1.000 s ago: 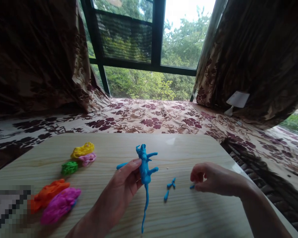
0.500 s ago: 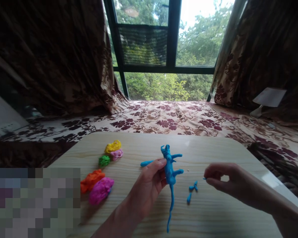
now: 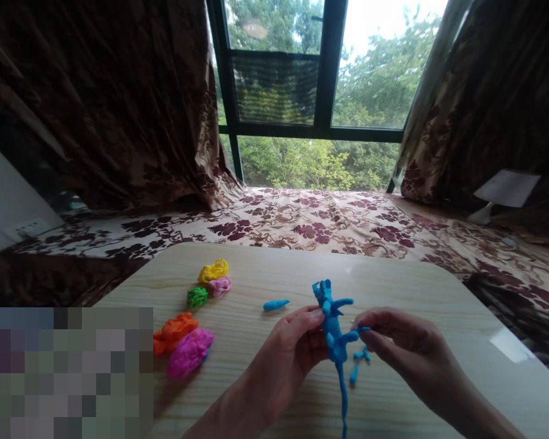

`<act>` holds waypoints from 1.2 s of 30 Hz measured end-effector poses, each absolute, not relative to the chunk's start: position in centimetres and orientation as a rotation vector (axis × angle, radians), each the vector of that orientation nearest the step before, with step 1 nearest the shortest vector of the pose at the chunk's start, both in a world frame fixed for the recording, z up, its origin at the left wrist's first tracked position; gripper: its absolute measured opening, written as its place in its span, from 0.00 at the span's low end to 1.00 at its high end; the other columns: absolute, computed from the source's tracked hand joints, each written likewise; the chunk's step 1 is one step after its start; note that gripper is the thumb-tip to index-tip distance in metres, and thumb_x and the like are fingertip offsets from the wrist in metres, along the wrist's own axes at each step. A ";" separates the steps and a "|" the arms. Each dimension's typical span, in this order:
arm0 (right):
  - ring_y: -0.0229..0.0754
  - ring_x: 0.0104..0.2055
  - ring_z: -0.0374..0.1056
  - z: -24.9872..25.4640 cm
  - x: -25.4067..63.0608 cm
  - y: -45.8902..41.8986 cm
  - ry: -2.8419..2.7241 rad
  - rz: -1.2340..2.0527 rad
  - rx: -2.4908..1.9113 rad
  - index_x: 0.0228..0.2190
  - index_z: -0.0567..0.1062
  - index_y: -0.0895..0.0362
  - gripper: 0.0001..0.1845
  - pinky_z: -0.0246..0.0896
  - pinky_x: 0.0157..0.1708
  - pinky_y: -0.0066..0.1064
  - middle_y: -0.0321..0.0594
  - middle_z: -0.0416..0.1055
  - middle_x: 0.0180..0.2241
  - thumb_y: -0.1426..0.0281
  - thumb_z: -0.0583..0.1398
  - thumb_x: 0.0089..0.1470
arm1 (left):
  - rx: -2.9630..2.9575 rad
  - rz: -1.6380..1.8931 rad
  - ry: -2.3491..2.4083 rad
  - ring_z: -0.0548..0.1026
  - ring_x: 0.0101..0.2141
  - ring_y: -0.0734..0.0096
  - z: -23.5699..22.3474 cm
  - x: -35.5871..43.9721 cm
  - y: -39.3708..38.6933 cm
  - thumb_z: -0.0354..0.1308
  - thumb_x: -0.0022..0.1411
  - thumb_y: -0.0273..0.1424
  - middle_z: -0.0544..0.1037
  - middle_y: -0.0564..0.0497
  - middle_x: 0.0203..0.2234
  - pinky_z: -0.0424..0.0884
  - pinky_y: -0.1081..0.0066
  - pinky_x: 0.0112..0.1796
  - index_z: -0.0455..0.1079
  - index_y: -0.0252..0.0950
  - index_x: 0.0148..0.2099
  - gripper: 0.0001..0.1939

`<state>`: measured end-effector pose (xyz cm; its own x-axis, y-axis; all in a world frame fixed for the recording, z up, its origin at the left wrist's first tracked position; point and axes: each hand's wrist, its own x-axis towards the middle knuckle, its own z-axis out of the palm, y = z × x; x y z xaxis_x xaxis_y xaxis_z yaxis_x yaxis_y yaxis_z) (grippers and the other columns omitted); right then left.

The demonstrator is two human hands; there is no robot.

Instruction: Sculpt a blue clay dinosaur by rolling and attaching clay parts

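My left hand grips a blue clay animal figure by its body, above the middle of the table. The figure has a head at the top, legs sticking out to the right and a long thin tail hanging down. Pinched between thumb and forefinger of my right hand is a small pointed blue clay piece, close to the figure's lower leg; whether they touch I cannot tell. Several small blue clay bits lie on the table below. A tapered blue clay roll lies left of the figure.
Toward the table's left lie clay lumps: yellow, pale pink, green, orange and magenta. Behind the wooden table is a flowered window seat, with a white lamp at right.
My right hand has moved left with its small clay piece, up to the figure's leg. The figure and my left hand have shifted right and slightly down, uncovering the blue roll.
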<state>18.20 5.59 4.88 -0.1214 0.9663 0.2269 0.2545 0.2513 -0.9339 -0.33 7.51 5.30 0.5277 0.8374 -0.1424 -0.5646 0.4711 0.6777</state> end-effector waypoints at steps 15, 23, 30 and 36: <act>0.38 0.32 0.63 5.5 17.5 5.8 -1.646 0.764 -0.905 0.31 0.73 0.56 0.04 0.60 0.28 0.29 0.37 0.65 0.29 0.75 0.59 0.50 | 0.673 0.807 0.516 0.70 0.30 0.74 6.0 0.1 7.3 0.50 0.61 0.29 0.74 0.46 0.31 0.68 0.71 0.35 0.72 0.31 0.41 0.11; 0.37 0.30 0.61 5.5 17.4 5.4 -1.665 0.785 -0.887 0.32 0.75 0.54 0.07 0.59 0.27 0.29 0.37 0.63 0.27 0.76 0.59 0.50 | 0.680 0.786 0.586 0.71 0.30 0.73 6.0 0.1 7.1 0.53 0.59 0.32 0.75 0.45 0.32 0.69 0.68 0.35 0.73 0.31 0.39 0.11; 0.36 0.28 0.59 5.4 17.3 5.1 -1.743 0.629 -0.838 0.35 0.76 0.50 0.15 0.56 0.25 0.28 0.35 0.60 0.26 0.81 0.59 0.48 | 0.719 0.797 0.622 0.71 0.29 0.71 6.3 0.6 6.7 0.52 0.59 0.33 0.75 0.43 0.30 0.68 0.69 0.33 0.73 0.29 0.38 0.13; 0.36 0.28 0.60 5.4 17.3 5.1 -1.771 0.592 -0.837 0.36 0.76 0.49 0.17 0.56 0.24 0.27 0.36 0.60 0.27 0.81 0.59 0.48 | 0.750 0.779 0.605 0.70 0.28 0.72 6.4 0.5 6.7 0.51 0.59 0.34 0.74 0.43 0.29 0.68 0.69 0.34 0.73 0.28 0.37 0.14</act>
<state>17.33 5.07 5.41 -0.2135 0.7732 0.5971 0.2589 0.6341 -0.7286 0.50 6.72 6.41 0.5729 0.7936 -0.2050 -0.3954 0.4866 0.7790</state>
